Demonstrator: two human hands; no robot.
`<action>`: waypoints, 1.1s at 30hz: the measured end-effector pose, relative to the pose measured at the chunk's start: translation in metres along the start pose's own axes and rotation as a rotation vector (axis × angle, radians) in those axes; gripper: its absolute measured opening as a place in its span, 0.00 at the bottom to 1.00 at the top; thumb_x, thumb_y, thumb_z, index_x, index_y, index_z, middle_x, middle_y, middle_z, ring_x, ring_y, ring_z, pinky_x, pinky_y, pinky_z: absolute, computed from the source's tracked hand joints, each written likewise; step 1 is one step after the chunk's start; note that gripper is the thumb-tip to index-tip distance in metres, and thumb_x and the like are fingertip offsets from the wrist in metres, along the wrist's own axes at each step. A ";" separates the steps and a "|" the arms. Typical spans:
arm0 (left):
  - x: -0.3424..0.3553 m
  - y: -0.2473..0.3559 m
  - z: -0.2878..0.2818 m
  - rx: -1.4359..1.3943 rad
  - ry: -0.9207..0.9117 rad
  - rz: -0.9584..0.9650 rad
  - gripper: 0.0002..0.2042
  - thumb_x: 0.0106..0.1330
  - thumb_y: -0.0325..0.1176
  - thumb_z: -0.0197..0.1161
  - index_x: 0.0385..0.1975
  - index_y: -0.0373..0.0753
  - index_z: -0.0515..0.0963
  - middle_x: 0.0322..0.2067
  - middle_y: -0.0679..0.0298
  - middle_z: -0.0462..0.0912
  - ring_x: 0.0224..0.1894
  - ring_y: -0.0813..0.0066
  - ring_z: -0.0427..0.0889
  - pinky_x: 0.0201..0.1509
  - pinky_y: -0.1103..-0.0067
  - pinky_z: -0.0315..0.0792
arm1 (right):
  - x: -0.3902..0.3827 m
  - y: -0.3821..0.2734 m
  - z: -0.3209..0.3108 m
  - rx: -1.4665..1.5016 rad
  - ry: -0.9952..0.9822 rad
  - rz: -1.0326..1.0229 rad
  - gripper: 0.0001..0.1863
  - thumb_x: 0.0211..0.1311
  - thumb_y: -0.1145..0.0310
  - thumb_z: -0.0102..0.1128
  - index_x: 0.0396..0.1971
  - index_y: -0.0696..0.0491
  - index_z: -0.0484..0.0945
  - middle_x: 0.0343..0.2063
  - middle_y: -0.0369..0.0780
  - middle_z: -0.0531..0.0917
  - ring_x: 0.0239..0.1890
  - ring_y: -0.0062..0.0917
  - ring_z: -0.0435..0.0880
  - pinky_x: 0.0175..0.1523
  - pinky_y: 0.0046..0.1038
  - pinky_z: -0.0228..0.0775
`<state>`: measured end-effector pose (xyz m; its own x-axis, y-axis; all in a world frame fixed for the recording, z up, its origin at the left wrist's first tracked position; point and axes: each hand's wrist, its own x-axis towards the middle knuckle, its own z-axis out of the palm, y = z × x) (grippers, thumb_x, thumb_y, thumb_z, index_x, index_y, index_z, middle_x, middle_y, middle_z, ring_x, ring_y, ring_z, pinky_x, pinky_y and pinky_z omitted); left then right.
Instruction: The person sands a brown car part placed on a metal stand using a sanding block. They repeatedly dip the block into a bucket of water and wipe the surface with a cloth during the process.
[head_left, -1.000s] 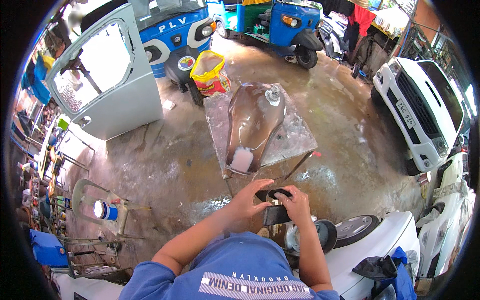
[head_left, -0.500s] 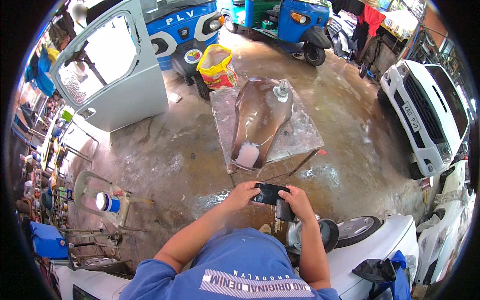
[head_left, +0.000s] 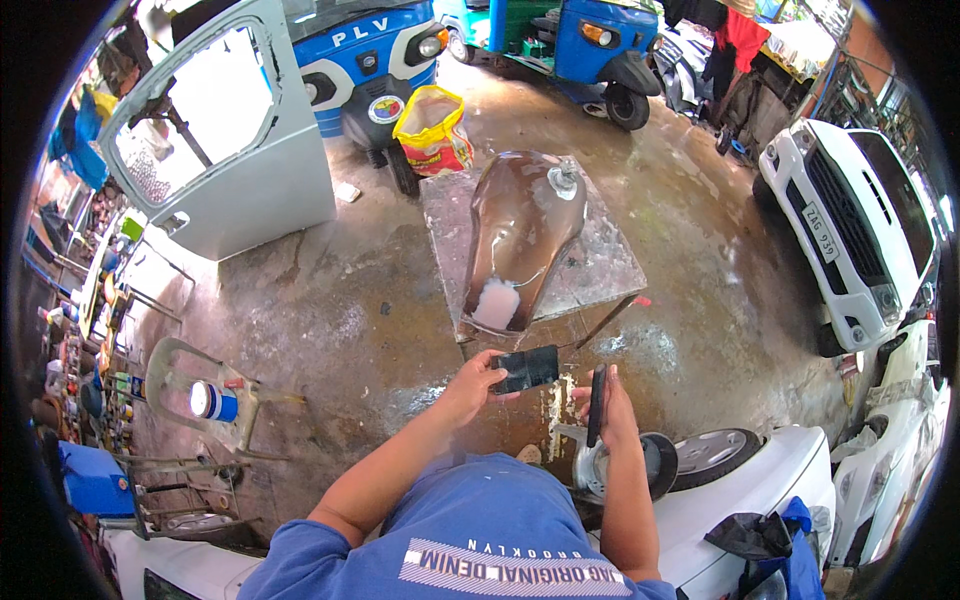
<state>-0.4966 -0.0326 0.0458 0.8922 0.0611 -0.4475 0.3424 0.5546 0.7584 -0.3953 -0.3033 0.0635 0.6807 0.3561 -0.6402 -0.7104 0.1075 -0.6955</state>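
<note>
My left hand grips one end of a black rectangular sheet that looks like sandpaper, thumb on top. To its right, my right hand holds a dark, narrow block, seen edge-on, that resembles a sanding block. The two hands are apart, just in front of a square-topped stand. On that stand lies a brown motorcycle fuel tank with a pale patch at its near end and a metal filler cap at its far end. Neither hand touches the tank.
A grey door panel stands at the far left by a blue three-wheeler and a yellow-red sack. A plastic chair bears a paint can. A wheel and white car panel lie close right. A white vehicle stands farther right.
Both hands were together on the black sheet with the block beneath. The right hand has let go of the sheet and moved right and down with the block, now turned upright.
</note>
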 end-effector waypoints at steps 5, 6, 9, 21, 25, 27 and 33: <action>-0.003 0.001 0.014 -0.009 0.032 -0.033 0.19 0.77 0.29 0.60 0.65 0.40 0.68 0.58 0.59 0.77 0.56 0.68 0.83 0.58 0.65 0.85 | 0.007 0.029 0.002 -0.328 0.072 -0.463 0.31 0.73 0.60 0.64 0.71 0.52 0.66 0.51 0.41 0.80 0.45 0.25 0.81 0.51 0.29 0.76; -0.005 0.002 0.019 -0.010 0.022 -0.031 0.20 0.77 0.29 0.61 0.66 0.40 0.68 0.57 0.61 0.78 0.55 0.69 0.83 0.58 0.67 0.84 | 0.006 0.032 0.010 -0.404 0.042 -0.538 0.34 0.71 0.62 0.66 0.73 0.53 0.64 0.54 0.42 0.78 0.49 0.27 0.80 0.56 0.30 0.75; 0.001 -0.011 0.015 -0.057 -0.013 -0.076 0.19 0.75 0.29 0.63 0.63 0.39 0.71 0.55 0.60 0.80 0.55 0.68 0.83 0.58 0.65 0.85 | -0.003 0.035 0.030 -0.741 0.104 -0.749 0.40 0.62 0.62 0.74 0.70 0.59 0.66 0.60 0.49 0.71 0.60 0.37 0.75 0.67 0.34 0.67; -0.016 -0.016 0.022 -0.200 -0.075 -0.063 0.14 0.77 0.31 0.63 0.57 0.39 0.72 0.49 0.60 0.82 0.51 0.67 0.85 0.53 0.68 0.87 | -0.032 0.038 0.063 -0.891 0.053 -0.739 0.38 0.58 0.61 0.74 0.66 0.62 0.72 0.55 0.51 0.78 0.59 0.45 0.79 0.66 0.40 0.70; -0.018 -0.006 0.029 -0.200 -0.017 0.088 0.18 0.78 0.31 0.60 0.65 0.37 0.71 0.52 0.58 0.81 0.52 0.68 0.84 0.54 0.71 0.86 | -0.032 0.034 0.059 -0.919 0.133 -0.865 0.38 0.58 0.64 0.75 0.67 0.60 0.71 0.57 0.51 0.76 0.61 0.46 0.77 0.67 0.42 0.69; -0.016 -0.009 0.025 -0.135 -0.017 0.073 0.20 0.79 0.31 0.59 0.68 0.36 0.71 0.55 0.58 0.81 0.54 0.70 0.83 0.58 0.73 0.82 | -0.034 0.033 0.060 -0.983 0.121 -0.900 0.39 0.57 0.64 0.76 0.68 0.59 0.70 0.59 0.51 0.75 0.62 0.46 0.76 0.67 0.43 0.69; -0.039 0.018 0.047 0.190 -0.051 0.057 0.20 0.81 0.32 0.56 0.69 0.35 0.72 0.59 0.59 0.80 0.59 0.74 0.78 0.67 0.75 0.72 | -0.036 0.032 0.069 -1.065 0.106 -0.996 0.42 0.57 0.63 0.76 0.70 0.58 0.68 0.60 0.53 0.74 0.63 0.49 0.73 0.69 0.44 0.67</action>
<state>-0.5109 -0.0641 0.0994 0.9238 0.0431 -0.3804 0.3362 0.3843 0.8598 -0.4551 -0.2485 0.0868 0.8442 0.4729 0.2523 0.4859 -0.4767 -0.7326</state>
